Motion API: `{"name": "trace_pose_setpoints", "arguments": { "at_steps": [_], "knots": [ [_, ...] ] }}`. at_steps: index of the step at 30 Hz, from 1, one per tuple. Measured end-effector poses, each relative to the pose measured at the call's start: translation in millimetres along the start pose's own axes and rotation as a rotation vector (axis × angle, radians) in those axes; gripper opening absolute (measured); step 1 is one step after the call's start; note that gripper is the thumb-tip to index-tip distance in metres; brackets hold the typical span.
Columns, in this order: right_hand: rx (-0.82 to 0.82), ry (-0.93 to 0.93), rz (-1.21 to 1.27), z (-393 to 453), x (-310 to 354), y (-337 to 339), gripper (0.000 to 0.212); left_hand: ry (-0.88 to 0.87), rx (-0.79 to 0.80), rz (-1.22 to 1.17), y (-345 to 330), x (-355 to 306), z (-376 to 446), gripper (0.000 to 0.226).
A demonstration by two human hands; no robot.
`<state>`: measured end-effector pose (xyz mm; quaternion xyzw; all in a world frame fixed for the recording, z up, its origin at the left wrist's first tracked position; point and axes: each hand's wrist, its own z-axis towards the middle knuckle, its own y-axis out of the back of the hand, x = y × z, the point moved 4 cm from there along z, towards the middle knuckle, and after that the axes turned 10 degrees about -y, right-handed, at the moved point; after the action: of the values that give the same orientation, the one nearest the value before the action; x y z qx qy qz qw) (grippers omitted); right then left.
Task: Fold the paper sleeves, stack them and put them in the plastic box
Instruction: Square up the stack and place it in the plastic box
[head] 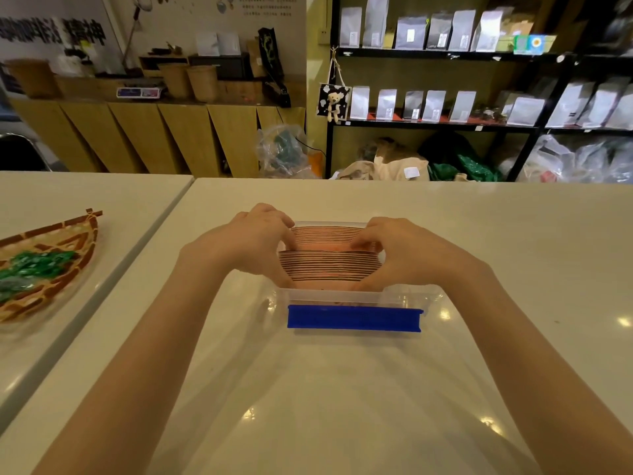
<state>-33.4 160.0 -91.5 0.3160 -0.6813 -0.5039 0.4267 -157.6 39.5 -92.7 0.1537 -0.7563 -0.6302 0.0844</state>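
A clear plastic box (404, 296) with a blue clip (354, 318) on its near wall stands at the table's middle. Inside it, folded brown paper sleeves (329, 267) stand on edge in a tight row, with a small gap showing pink between a far group and a near group. My left hand (253, 241) presses against the row's left end, fingers curled over the tops. My right hand (397, 248) holds the right end, fingertips on the sleeve tops at the gap. Both hands grip the stack from the sides.
A woven tray (65, 269) with green wrapped items lies on the neighbouring table at the left, across a seam (164, 217). Beyond the table's far edge are a wooden counter and black shelves with bags.
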Motion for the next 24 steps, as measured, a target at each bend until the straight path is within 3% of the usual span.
{"name": "trace_pose_setpoints", "arguments": {
  "at_steps": [7,18,21,24],
  "knots": [
    [-0.014,-0.005,0.041,0,-1,3,0.054,0.004,-0.063,0.005,8,-7,-2,0.052],
    [-0.055,-0.036,0.106,-2,-5,10,0.053,0.073,-0.030,-0.023,10,-4,-9,0.047],
    [-0.039,-0.039,0.126,-1,-5,6,0.042,0.079,-0.018,-0.020,8,-6,-8,0.048],
    [-0.199,-0.167,0.252,5,-15,10,0.025,0.079,-0.027,-0.020,9,-6,-8,0.051]
  ]
}}
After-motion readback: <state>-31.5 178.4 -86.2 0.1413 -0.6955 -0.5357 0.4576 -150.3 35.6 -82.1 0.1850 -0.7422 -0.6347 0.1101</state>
